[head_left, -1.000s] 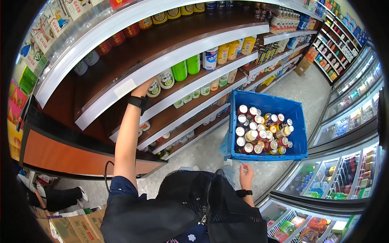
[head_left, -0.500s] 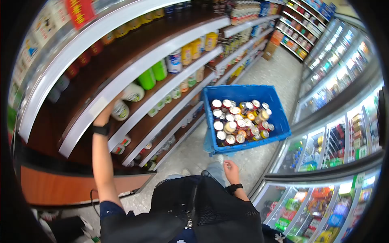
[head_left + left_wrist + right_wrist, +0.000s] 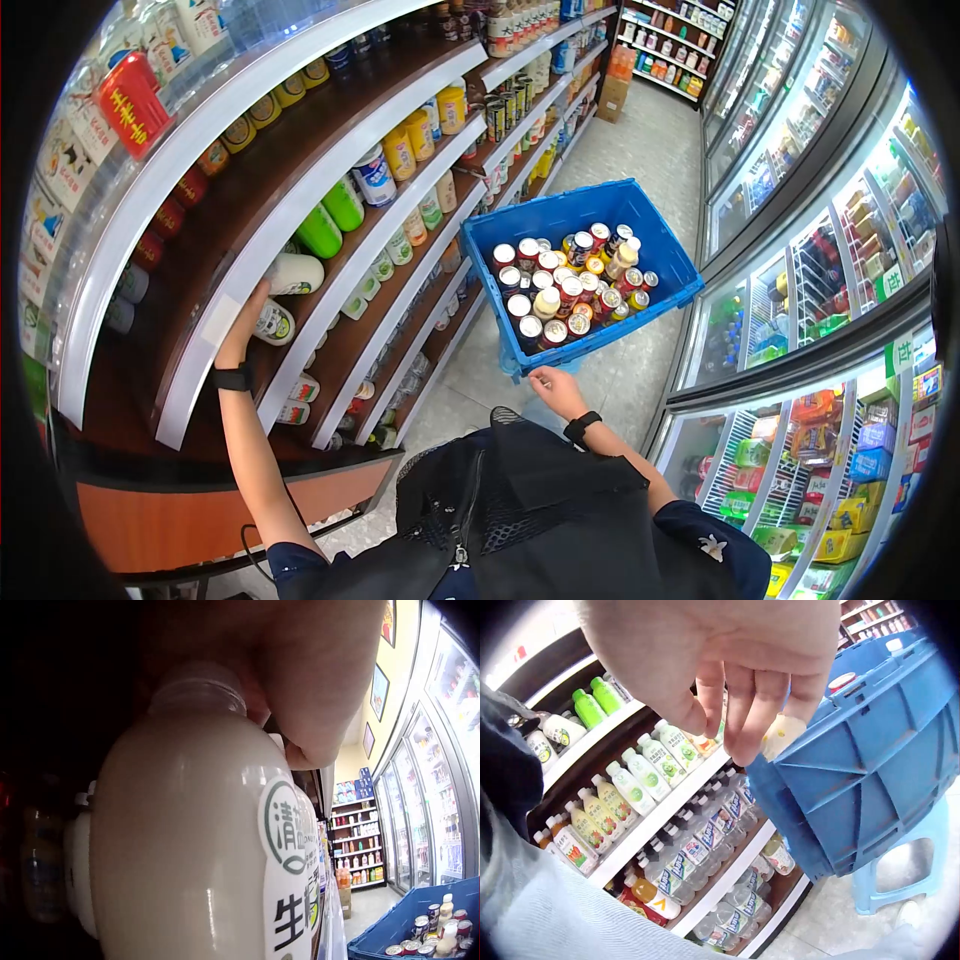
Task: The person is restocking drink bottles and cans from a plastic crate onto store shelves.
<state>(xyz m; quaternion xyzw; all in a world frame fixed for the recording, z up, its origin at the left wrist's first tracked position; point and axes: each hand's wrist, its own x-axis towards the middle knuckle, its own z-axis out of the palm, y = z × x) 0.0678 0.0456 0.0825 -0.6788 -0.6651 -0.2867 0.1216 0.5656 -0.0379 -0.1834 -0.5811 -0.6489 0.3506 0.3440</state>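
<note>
My left hand reaches in under a shelf edge, by a white-labelled bottle. In the left wrist view, its fingers grip the neck of a big cream-coloured drink bottle with green and black Chinese print; the cap is hidden under the palm. A second white bottle is beside it, followed by green bottles. My right hand hangs at the near side of a blue crate, fingers loosely bent and holding nothing. Cans and a few cream bottles stand inside the crate.
A light blue stool supports the crate. Lower shelves hold rows of white-green bottles and clear bottles. Glass-door fridges line the right side, across a grey floor. A red can pack lies up top.
The head view has turned, so shelves and crate appear further left. My left hand stays at the white bottles. My right hand has come up closer to the crate's near edge.
</note>
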